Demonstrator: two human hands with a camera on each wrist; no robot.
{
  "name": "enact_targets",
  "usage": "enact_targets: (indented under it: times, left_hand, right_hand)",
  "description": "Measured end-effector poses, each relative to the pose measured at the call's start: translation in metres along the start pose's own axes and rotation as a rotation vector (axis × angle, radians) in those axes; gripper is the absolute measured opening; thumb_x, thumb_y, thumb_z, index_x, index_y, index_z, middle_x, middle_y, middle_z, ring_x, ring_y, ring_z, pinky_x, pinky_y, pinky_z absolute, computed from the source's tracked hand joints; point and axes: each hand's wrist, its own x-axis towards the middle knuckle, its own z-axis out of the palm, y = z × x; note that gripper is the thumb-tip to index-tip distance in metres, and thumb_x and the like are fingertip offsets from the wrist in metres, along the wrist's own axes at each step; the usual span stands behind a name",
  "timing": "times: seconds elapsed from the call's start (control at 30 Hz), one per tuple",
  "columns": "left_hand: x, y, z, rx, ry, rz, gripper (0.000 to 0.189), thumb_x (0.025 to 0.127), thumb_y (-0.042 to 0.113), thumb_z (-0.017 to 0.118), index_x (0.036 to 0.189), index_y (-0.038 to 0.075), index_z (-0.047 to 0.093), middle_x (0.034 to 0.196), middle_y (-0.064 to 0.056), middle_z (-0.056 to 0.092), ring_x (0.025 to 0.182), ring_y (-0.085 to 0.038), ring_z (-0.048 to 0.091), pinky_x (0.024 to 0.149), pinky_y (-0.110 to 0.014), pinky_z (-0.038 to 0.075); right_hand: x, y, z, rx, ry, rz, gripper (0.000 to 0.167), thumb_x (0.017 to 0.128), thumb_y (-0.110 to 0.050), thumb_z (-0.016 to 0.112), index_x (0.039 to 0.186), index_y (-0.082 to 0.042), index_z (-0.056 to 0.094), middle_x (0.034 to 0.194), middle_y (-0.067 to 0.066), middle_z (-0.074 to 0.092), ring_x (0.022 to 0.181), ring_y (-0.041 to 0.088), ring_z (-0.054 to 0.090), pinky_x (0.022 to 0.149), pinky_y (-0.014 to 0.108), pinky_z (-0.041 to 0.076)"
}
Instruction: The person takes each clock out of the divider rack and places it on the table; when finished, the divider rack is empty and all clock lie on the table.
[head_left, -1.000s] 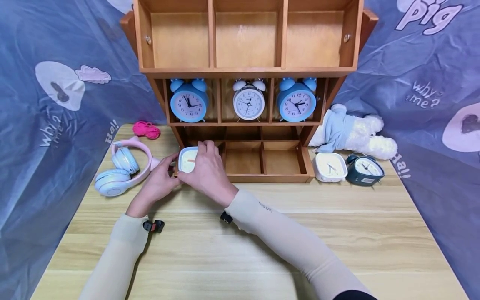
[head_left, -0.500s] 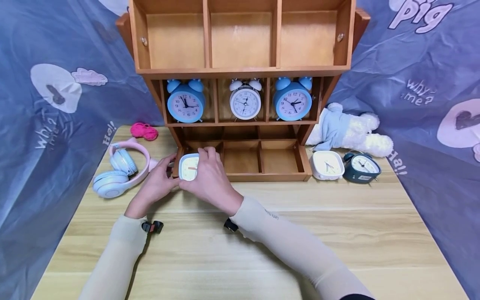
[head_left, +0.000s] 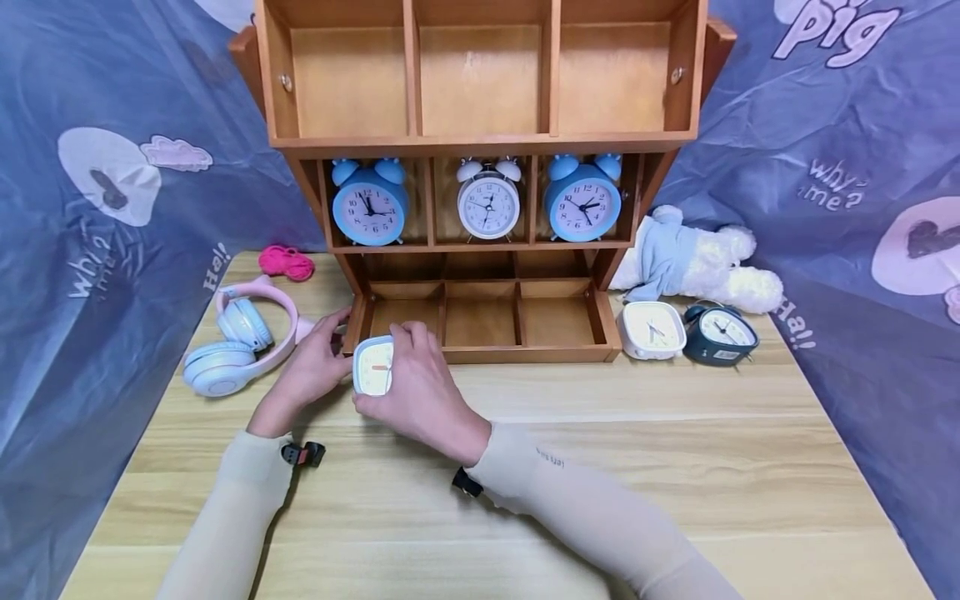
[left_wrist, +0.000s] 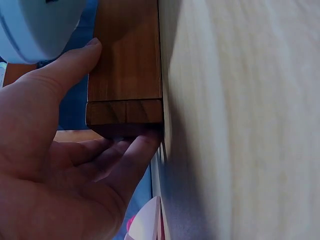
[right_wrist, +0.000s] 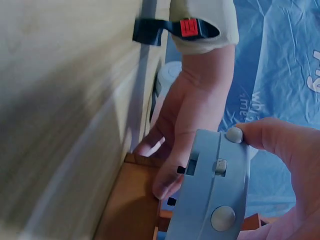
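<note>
My right hand [head_left: 431, 396] grips a small pale-blue square alarm clock [head_left: 371, 367], with its face turned up. In the right wrist view, buttons and switches show on the side of the blue clock [right_wrist: 205, 192], and the thumb presses near one button. The clock is just in front of the lower left corner of a wooden display shelf [head_left: 532, 355]. My left hand [head_left: 311, 367] holds that corner. In the left wrist view, the thumb lies along the front board [left_wrist: 125, 65] while the fingers curl round its end.
Two blue twin-bell clocks [head_left: 371, 206] and a white one [head_left: 488, 206] stand in the middle tier. Right of the shelf are a white square clock [head_left: 652, 330], a dark green clock [head_left: 721, 336] and a plush toy [head_left: 697, 258]. Headphones [head_left: 240, 342] and pink yarn [head_left: 287, 263] lie left.
The right hand has drawn the blue clock out of the lower left compartment, forward over the shelf's front edge. The left hand has kept its hold on the corner.
</note>
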Motion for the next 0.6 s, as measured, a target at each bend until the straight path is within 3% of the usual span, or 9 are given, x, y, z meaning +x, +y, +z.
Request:
enact_targets:
  times: [0.33, 0.6]
  left_hand:
    - [-0.002, 0.001, 0.0, -0.01, -0.014, -0.028, 0.094, 0.103, 0.022, 0.082, 0.176, 0.0, 0.027, 0.172, -0.033, 0.042, 0.146, -0.054, 0.058, 0.121, -0.066, 0.051]
    - [-0.003, 0.004, 0.001, -0.003, -0.003, -0.026, 0.098, 0.102, 0.035, 0.086, 0.175, 0.002, 0.03, 0.173, -0.031, 0.045, 0.144, -0.052, 0.059, 0.119, -0.066, 0.052]
  right_hand:
    - [-0.013, 0.005, 0.005, -0.019, -0.026, 0.0, 0.107, 0.083, -0.043, 0.096, 0.164, 0.005, 0.045, 0.158, 0.019, 0.053, 0.142, 0.033, 0.057, 0.124, 0.042, 0.053]
    - [-0.019, 0.01, 0.008, -0.02, -0.03, 0.007, 0.107, 0.081, -0.043, 0.097, 0.163, 0.006, 0.047, 0.157, 0.02, 0.053, 0.139, 0.033, 0.057, 0.121, 0.042, 0.055]
